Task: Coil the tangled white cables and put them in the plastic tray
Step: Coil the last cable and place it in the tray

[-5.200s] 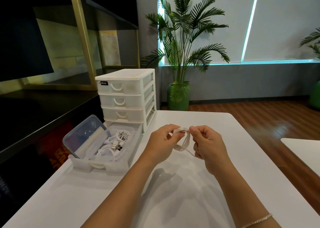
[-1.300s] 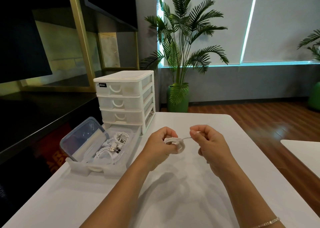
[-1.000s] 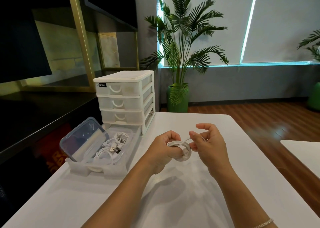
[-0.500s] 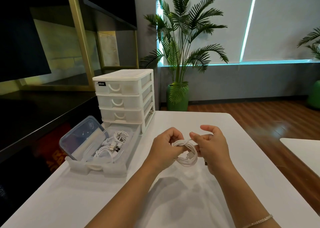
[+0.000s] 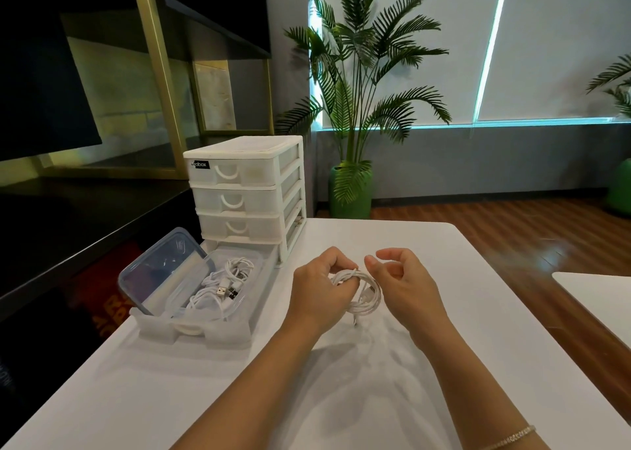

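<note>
- The left hand was clenched around the top of a coiled white cable, pinching the loops together so that they could not spring apart; the coil hung from that grip just above the tabletop, one short end dangling below it.
- The right hand sat just beside the coil with its fingers curled and loose, grasping nothing. It seemed to be there to tuck or steady the loose end, not to carry any weight.
- Both hands worked over the bare middle of the tabletop, probably for free room to wind without catching on anything.
- The plastic tray lay to the left, pulled out in front of the drawer unit, near the left hand. More white cables lay loosely inside it, beside a clear lidded container leaning in the tray.
- The winding looked nearly finished; the coil had yet to go into the tray.
</note>
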The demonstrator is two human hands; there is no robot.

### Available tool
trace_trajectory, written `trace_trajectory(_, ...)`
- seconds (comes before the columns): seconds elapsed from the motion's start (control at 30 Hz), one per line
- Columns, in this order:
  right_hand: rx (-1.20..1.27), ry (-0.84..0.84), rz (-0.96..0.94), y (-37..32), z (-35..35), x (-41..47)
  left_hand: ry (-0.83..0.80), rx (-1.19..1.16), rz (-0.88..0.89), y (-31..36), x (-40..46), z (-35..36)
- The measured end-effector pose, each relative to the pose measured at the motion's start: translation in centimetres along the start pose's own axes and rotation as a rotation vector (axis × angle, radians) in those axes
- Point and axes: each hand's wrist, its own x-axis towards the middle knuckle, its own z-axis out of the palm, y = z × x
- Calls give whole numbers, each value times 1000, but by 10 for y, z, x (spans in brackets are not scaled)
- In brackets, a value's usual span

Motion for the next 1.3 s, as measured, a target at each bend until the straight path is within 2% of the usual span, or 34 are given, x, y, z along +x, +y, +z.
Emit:
trace_trajectory(0.17,-98,-22,-54,-3,0,-2,44,80,20,-2,2,1)
trace_trajectory(0.3,-223,-40,-118,-3,3,-3,92,29,-128,-3,5,2)
trace_trajectory(0.5,-339,49,-222,1,0,-3,-43,-325,-465,-5,10,5)
trace_trajectory(0.63,-387,65,-215,-2,-4,-4,-128,-533,-554,-6,12,0)
trace_trajectory(0.77,-524,44,-234,-4,-2,-6,-141,-628,-565,-2,11,0)
trace_trajectory(0.9,-560,56,-271,0,3,-6,-153,-577,-495,3,12,1)
trace_trajectory(1.03,-371,116,-295,1,2,-7,-208,-635,-476,1,11,-1)
trace_trajectory(1.13,-273,62,-231,0,1,-6,-210,-638,-445,-2,13,-5)
trace_trajectory(1.3,-87,-72,-20,-1,0,-2,-205,-443,-290,-8,16,-10)
